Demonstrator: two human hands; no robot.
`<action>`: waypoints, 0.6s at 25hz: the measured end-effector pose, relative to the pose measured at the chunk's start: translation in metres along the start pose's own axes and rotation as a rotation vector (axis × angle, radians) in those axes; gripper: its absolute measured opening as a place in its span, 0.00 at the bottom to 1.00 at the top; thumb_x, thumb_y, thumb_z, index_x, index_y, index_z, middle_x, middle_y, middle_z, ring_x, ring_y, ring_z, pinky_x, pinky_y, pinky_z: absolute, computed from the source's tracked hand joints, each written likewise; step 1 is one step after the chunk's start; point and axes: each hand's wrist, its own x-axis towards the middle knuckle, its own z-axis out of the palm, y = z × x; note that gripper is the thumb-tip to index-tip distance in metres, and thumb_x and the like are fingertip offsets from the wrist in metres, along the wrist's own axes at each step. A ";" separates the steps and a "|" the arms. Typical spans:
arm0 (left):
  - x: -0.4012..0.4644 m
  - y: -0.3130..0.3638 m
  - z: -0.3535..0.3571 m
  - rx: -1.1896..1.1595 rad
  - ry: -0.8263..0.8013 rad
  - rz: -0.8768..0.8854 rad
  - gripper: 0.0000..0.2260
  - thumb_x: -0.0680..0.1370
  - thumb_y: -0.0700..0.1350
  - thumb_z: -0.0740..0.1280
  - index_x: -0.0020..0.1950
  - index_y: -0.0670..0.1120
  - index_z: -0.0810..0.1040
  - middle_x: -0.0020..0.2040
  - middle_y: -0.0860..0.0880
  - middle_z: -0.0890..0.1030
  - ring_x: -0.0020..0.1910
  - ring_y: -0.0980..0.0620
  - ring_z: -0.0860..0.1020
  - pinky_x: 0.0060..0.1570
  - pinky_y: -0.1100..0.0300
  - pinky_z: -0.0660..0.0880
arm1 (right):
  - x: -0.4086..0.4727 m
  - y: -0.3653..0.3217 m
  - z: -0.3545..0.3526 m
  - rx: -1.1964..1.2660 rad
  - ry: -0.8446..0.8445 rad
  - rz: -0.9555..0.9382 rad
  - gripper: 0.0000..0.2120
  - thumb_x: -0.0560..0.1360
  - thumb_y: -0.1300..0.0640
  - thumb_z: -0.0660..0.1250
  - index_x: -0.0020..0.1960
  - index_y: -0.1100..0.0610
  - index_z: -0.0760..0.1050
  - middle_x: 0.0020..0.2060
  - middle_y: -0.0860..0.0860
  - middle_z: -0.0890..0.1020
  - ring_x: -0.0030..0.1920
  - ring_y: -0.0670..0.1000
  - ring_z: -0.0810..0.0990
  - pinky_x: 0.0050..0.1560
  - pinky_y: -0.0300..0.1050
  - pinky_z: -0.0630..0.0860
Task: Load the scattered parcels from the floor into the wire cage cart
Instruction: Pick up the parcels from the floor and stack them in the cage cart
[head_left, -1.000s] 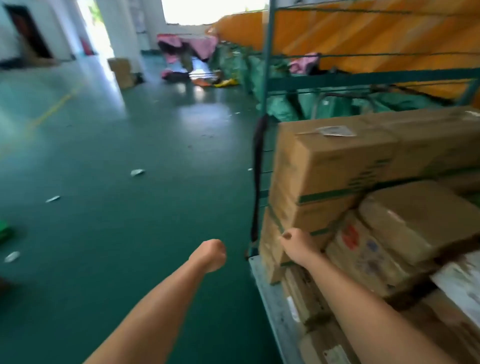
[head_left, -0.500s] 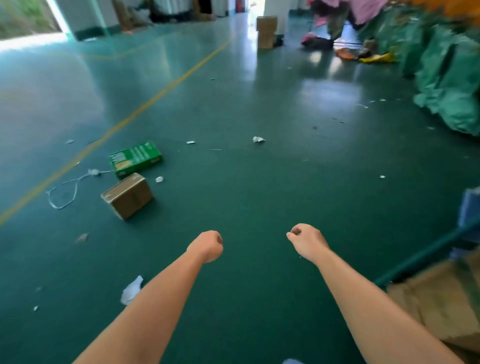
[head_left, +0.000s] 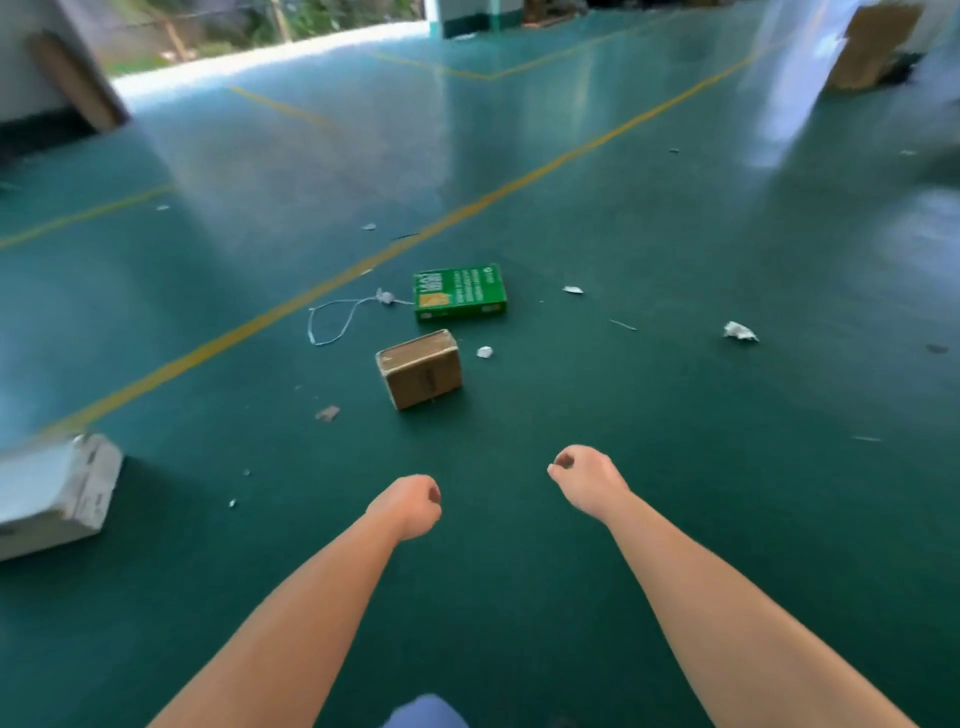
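A small brown cardboard parcel (head_left: 420, 368) lies on the green floor ahead of me. Just beyond it lies a flat green box (head_left: 460, 292). A white box (head_left: 57, 488) sits at the left edge, partly cut off. My left hand (head_left: 408, 505) is curled into a loose fist with nothing in it, a short way in front of the brown parcel. My right hand (head_left: 584, 478) is also curled and holds nothing. The wire cage cart is out of view.
Paper scraps (head_left: 740, 331) and a loop of white string (head_left: 332, 317) litter the floor. Yellow lines (head_left: 467, 208) cross it. A tall cardboard box (head_left: 870, 44) stands at the far right, and a brown roll (head_left: 78, 80) leans at the far left.
The view has swung left, away from the cart and its stacked boxes, toward the parcels on the floor. My right hand left the cart's box. The brown and green parcels are now centred and closer.
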 end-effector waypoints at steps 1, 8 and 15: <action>0.011 -0.007 -0.014 -0.029 0.025 -0.024 0.15 0.78 0.43 0.61 0.65 0.47 0.75 0.65 0.48 0.75 0.62 0.48 0.75 0.61 0.55 0.73 | 0.023 -0.018 -0.002 -0.013 -0.014 -0.028 0.13 0.80 0.50 0.60 0.61 0.54 0.74 0.57 0.51 0.78 0.53 0.53 0.77 0.52 0.46 0.74; 0.117 -0.087 -0.102 -0.187 0.053 -0.153 0.14 0.79 0.44 0.62 0.64 0.46 0.74 0.65 0.47 0.75 0.59 0.47 0.76 0.59 0.55 0.74 | 0.179 -0.157 0.037 -0.112 -0.129 -0.154 0.13 0.80 0.51 0.61 0.61 0.55 0.74 0.57 0.52 0.77 0.52 0.52 0.74 0.52 0.45 0.72; 0.234 -0.166 -0.205 -0.227 0.004 -0.217 0.16 0.79 0.43 0.61 0.67 0.45 0.73 0.67 0.47 0.73 0.64 0.47 0.73 0.62 0.56 0.71 | 0.300 -0.275 0.070 -0.123 -0.198 -0.112 0.13 0.79 0.50 0.61 0.61 0.55 0.74 0.56 0.52 0.79 0.54 0.53 0.79 0.56 0.48 0.75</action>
